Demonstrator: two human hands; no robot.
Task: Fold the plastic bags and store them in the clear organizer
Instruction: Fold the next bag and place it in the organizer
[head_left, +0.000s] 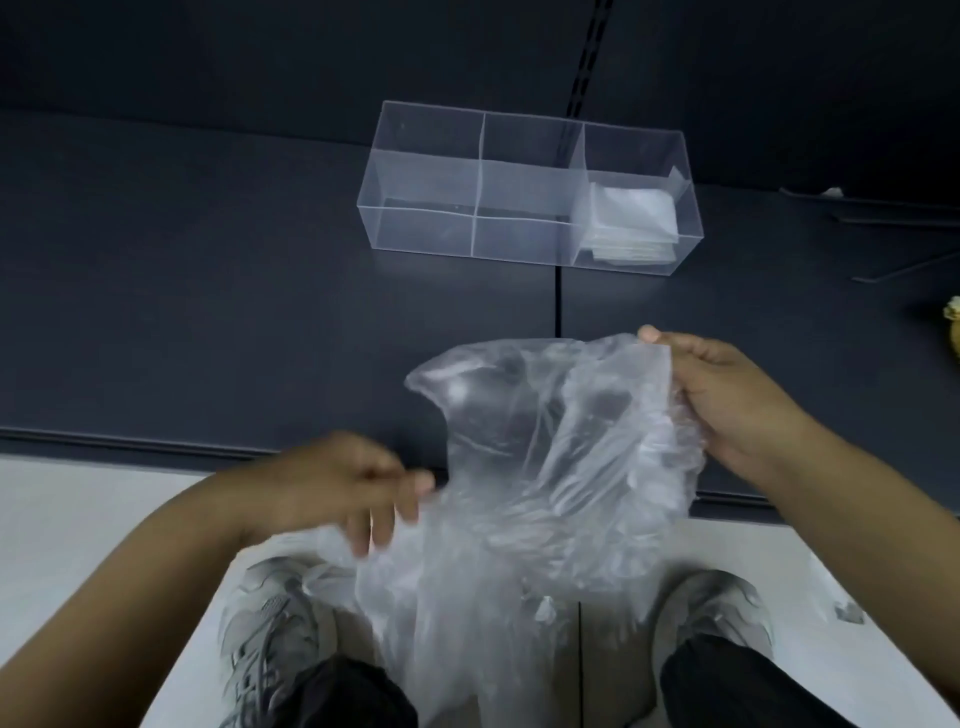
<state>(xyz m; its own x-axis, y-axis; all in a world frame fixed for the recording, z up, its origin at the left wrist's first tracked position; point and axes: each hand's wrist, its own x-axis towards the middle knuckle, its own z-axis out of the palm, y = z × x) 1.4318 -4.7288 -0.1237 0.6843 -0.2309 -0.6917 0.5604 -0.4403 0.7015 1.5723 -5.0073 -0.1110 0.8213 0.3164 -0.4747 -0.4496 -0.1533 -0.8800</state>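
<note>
Clear plastic bag (545, 467) hangs crumpled between both hands: the right hand (727, 400) pinches its upper edge, and the left hand (353, 488), blurred, pinches its lower side. Beyond the hands, well apart, the clear organizer (426, 228) holds folded bags (634, 218) in the compartment nearest the right hand

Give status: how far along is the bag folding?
Done: folded bags sit stacked in the right compartment of the clear organizer. In hand: left hand and right hand hold one plastic bag, crumpled, unfolded. Left: fold it, store it; the other two compartments look empty.
</note>
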